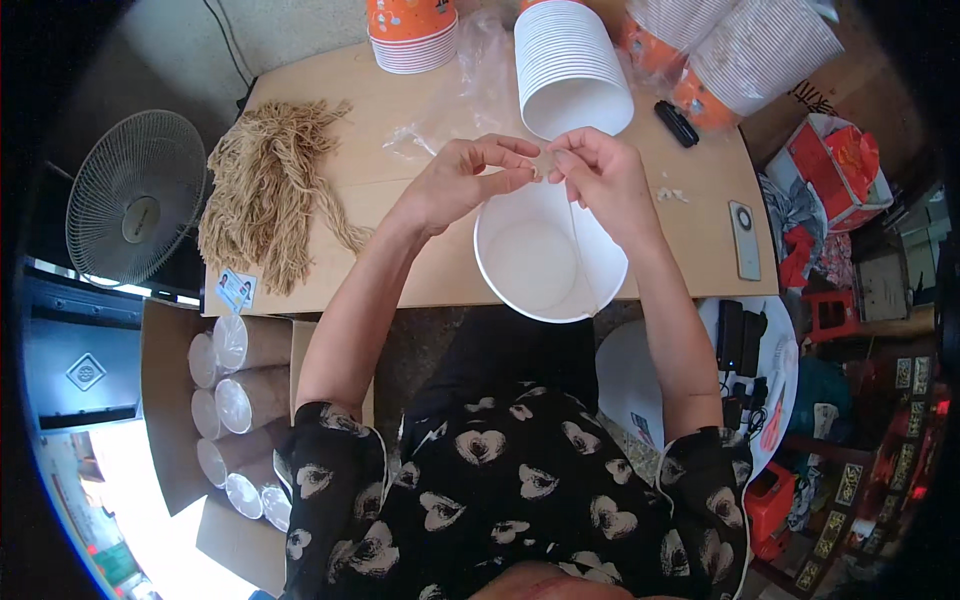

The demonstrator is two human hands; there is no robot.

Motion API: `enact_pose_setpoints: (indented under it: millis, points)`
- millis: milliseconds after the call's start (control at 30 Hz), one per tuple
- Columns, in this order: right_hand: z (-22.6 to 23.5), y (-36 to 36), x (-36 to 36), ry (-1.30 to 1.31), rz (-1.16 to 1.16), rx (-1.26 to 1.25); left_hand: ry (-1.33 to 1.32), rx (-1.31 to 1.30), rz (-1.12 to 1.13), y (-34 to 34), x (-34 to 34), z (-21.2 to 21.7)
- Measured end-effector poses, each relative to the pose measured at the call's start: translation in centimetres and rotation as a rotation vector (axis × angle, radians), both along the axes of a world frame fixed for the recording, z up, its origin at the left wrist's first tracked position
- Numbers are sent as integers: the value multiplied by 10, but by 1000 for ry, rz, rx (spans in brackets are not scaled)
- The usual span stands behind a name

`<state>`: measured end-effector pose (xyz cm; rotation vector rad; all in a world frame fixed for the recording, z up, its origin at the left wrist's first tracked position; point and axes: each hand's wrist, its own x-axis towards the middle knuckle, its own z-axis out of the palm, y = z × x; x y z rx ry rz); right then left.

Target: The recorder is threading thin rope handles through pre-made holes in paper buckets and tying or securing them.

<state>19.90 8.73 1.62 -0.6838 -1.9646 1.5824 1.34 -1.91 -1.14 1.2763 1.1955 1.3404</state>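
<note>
A white paper bucket (520, 270) stands open-mouthed on the table's near edge, right below my hands. My left hand (465, 182) and my right hand (600, 172) meet above its far rim, fingertips pinched together on a small pale cord end (543, 162). A thin cord (582, 250) runs from my right hand down across the bucket's inside. Whether the cord is tied to the bucket cannot be told.
A bundle of tan cords (270, 185) lies at the table's left. Stacks of white and orange paper buckets (570, 65) lie across the back. A phone (744, 238) and a black remote (677, 123) lie at the right. A fan (135, 200) and a carton of bucket stacks (240, 400) stand left.
</note>
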Motion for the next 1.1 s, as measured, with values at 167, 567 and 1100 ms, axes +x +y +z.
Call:
enact_pose_setpoints:
  millis: [167,567,1100]
  points:
    - [-4,-14,4,42,-194,526,-98,-92,18,0,-2,-1]
    - [10,-37,8,-529,-71,548,-126,-87,39,2,-3,-4]
    - [-7,-32,5,-42,-196,610,-228,-88,20,1,1,-9]
